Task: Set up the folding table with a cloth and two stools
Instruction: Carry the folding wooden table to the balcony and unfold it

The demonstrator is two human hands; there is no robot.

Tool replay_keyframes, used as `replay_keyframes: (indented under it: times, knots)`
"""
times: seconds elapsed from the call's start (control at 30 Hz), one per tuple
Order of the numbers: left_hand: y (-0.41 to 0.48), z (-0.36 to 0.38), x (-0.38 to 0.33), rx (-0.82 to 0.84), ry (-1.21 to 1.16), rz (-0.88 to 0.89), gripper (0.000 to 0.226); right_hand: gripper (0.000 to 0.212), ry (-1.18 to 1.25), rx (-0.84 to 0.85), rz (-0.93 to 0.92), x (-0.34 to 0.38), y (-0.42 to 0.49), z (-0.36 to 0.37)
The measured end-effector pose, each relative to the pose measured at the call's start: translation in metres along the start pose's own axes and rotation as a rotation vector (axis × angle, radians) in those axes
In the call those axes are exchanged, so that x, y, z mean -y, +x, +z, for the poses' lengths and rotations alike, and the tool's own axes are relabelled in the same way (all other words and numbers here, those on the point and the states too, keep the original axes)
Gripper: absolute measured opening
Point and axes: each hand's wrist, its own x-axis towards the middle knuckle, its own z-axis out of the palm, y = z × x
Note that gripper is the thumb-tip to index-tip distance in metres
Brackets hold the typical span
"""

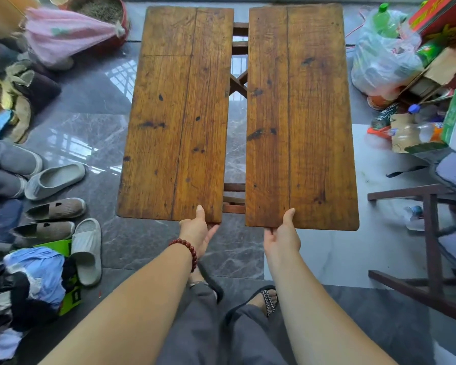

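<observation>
One folding table stands on the grey marble floor (pixel 95 133), straight ahead of the person's sandalled feet. Its top is split into two wooden leaves, the left leaf (pixel 177 114) and the right leaf (pixel 300 114), each made of two planks. Both leaves lie flat with their long axes running away from the person, near end to far end, and an open gap between them shows the crossed frame (pixel 238 85) below.

Two hands are on it. The left hand (pixel 198 231), with one red bead bracelet (pixel 186 248) at the wrist, grips the near edge of the left leaf by its inner corner, thumb on top and fingers curled beneath. The right hand (pixel 282 237) grips the near edge of the right leaf the same way.

At the left lie two tan slip-on shoes (pixel 55 208) and two pale slides (pixel 87 248).

Containers: a red basin (pixel 124 25) at the top left holds greyish grains, and a clear plastic bag (pixel 379 64) at the right holds a green-capped bottle (pixel 383 19). Further right, a cardboard box (pixel 403 138) holds a clear bottle lying on its side.
</observation>
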Motion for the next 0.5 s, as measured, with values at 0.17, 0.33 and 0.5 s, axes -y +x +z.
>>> replay_keyframes:
  times: [0.17, 0.33, 0.5]
  knots:
    - [0.004, 0.006, -0.017, -0.005, 0.014, -0.014, 0.053, 0.044, 0.019, -0.035, 0.001, -0.002, -0.001, 0.018]
    - [0.016, 0.012, -0.049, 0.020, 0.050, 0.013, 0.057, 0.040, 0.054, -0.044, -0.003, -0.006, -0.004, 0.049]
    - [0.018, 0.024, -0.085, 0.027, 0.067, 0.060, 0.055, 0.041, 0.039, -0.059, -0.041, -0.005, -0.015, 0.082]
